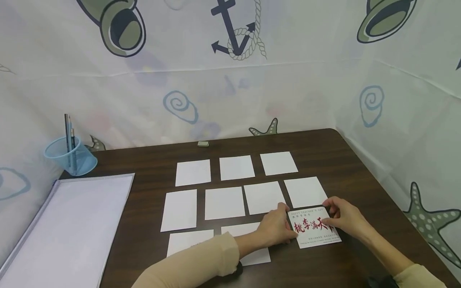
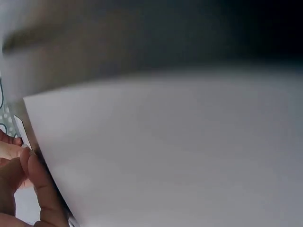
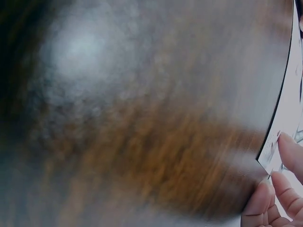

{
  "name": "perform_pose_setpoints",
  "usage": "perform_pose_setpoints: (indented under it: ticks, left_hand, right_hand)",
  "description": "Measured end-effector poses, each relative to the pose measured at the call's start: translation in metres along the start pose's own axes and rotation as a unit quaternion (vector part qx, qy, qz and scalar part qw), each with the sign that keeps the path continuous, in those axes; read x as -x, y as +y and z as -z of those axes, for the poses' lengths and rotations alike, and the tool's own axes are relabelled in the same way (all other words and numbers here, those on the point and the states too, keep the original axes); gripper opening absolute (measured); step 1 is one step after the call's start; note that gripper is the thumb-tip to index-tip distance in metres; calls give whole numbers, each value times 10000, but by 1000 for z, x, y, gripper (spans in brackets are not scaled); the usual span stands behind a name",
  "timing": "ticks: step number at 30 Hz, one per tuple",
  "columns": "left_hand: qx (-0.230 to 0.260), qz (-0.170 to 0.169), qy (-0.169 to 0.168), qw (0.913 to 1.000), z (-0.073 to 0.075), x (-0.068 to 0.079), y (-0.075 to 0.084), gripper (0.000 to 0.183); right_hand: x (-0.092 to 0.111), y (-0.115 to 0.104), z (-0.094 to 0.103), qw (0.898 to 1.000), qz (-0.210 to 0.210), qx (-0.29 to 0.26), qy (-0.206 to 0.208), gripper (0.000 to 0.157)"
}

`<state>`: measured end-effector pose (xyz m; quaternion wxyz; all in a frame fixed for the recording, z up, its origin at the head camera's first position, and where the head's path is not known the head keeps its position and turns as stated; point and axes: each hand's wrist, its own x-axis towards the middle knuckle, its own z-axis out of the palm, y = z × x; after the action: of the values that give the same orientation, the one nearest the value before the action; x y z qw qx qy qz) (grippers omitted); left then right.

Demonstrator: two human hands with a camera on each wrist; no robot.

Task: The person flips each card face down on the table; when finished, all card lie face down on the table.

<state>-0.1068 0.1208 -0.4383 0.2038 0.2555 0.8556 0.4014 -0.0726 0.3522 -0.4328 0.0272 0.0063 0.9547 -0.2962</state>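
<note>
A white card [image 1: 313, 236] printed with large red Chinese characters and small grey text lies at the front right of the array of cards. My right hand [image 1: 347, 216] pinches it at the right side, thumb on the printed face and fingertips at the edge, as the right wrist view also shows. From the other side my left hand [image 1: 271, 228] holds the card's left edge, with thumb and forefinger bent toward it. Beneath my left forearm is a blank white card [image 1: 256, 258], partly covered. Another blank card [image 1: 306, 192] lies just behind the printed one.
Several more blank white cards, such as the card [image 1: 224, 203], lie in rows on the dark wooden table [image 1: 144, 240]. A white board [image 1: 68, 228] lies at the left. Behind it a blue cup [image 1: 84, 162] of pencils leans. A small eraser-like block [image 1: 203, 144] sits at the back edge.
</note>
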Motion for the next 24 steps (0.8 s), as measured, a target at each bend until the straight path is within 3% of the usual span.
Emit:
perform_pose_setpoints:
  ticks: [5, 16, 24]
  left_hand:
    - [-248, -63, 93, 9996, 0, -1, 1, 58]
    - [-225, -46, 106, 9997, 0, -1, 1, 58]
    - [-200, -118, 174, 9996, -1, 4, 0, 54]
  right_hand:
    - [-1, -1, 1, 10000, 73, 42, 43, 43]
    - [1, -1, 0, 10000, 75, -26, 57, 43]
    - [2, -4, 2, 9972, 145, -738, 48, 37]
